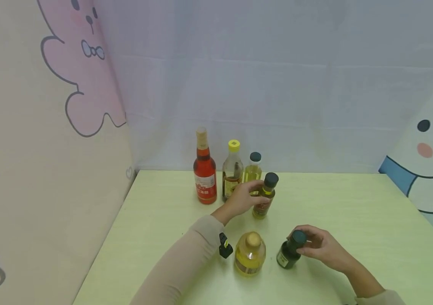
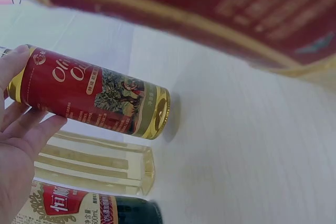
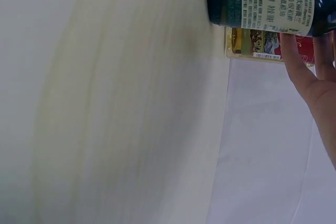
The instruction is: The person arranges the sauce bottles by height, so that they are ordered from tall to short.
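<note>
Three bottles (image 1: 233,169) behind olive oil bottle (image 1: 264,195); table (image 1: 353,212).

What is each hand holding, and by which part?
The left hand grips the small olive-oil bottle with red label and dark cap around its body. The right hand holds the dark green glass bottle near its cap.

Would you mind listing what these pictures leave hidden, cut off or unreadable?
- Head view: the left hand covers part of the olive oil bottle, and every bottle's label print is too small to read.
- Left wrist view: a blurred red label fills the top edge; its bottle is cut off.
- Right wrist view: the dark green bottle is cut off at the top edge; the right hand shows only partly.
</note>
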`<action>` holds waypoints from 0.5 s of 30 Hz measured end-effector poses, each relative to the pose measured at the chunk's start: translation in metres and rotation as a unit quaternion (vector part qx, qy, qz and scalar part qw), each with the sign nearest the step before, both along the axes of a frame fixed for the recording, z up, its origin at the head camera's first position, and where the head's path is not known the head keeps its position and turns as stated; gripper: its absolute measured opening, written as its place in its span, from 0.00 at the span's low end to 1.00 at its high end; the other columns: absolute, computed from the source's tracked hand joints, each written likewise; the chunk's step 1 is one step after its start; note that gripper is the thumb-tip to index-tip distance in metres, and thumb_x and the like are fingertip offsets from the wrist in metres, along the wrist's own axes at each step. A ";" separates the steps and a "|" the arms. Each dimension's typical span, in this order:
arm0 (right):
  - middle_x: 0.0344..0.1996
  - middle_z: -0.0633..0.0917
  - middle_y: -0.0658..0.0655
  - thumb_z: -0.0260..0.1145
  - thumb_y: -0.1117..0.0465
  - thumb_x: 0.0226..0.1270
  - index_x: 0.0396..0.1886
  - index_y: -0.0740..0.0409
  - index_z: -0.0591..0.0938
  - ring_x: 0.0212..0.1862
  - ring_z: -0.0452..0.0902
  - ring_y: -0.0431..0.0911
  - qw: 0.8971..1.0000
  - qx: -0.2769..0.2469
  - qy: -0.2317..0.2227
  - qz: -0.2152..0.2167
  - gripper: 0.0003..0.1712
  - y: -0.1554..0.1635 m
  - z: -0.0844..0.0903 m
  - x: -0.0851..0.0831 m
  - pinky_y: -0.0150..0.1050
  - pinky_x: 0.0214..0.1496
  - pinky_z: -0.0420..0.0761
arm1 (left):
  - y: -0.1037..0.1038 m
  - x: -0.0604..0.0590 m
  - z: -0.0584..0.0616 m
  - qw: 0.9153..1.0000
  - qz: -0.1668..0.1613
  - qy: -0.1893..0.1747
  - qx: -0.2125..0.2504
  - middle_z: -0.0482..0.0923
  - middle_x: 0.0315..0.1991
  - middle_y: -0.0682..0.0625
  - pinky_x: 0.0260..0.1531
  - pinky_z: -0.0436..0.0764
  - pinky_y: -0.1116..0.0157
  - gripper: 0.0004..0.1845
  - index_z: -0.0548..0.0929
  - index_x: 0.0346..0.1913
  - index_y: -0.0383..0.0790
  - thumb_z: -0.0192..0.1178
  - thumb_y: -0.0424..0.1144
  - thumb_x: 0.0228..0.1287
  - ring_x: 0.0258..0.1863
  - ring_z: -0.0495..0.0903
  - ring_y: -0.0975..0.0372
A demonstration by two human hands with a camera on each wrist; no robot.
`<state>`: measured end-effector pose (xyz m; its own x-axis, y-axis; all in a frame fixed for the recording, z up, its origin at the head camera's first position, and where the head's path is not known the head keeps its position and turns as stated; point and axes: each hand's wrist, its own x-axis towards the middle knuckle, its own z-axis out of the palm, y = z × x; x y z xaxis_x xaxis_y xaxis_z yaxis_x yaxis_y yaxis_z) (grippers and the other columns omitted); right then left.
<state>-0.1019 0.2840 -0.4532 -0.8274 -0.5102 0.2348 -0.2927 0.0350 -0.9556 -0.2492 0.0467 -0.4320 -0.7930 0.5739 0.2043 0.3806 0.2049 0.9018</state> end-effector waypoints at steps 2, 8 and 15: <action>0.45 0.77 0.66 0.59 0.79 0.56 0.51 0.67 0.71 0.47 0.76 0.51 1.000 0.001 0.001 0.000 0.21 -0.001 0.000 0.000 0.42 0.44 0.76 | 0.001 -0.002 0.001 1.000 0.003 0.002 -0.008 0.75 0.47 0.62 0.44 0.73 0.67 0.25 0.76 0.54 0.51 0.67 0.43 0.50 0.49 0.73 0.67; 0.45 0.76 0.67 0.59 0.79 0.55 0.50 0.69 0.71 0.48 0.75 0.51 1.000 -0.009 -0.003 -0.001 0.21 -0.001 0.000 0.001 0.41 0.47 0.75 | 0.006 -0.007 0.003 1.000 0.005 0.011 -0.024 0.75 0.47 0.60 0.44 0.73 0.69 0.25 0.76 0.54 0.48 0.68 0.43 0.49 0.48 0.73 0.66; 0.45 0.76 0.68 0.57 0.79 0.57 0.52 0.72 0.69 0.49 0.74 0.52 1.000 -0.014 -0.001 0.014 0.21 0.000 -0.001 0.000 0.43 0.46 0.76 | 0.014 -0.014 0.002 0.999 0.025 0.021 -0.028 0.75 0.49 0.58 0.44 0.73 0.70 0.26 0.75 0.55 0.47 0.67 0.43 0.50 0.49 0.73 0.66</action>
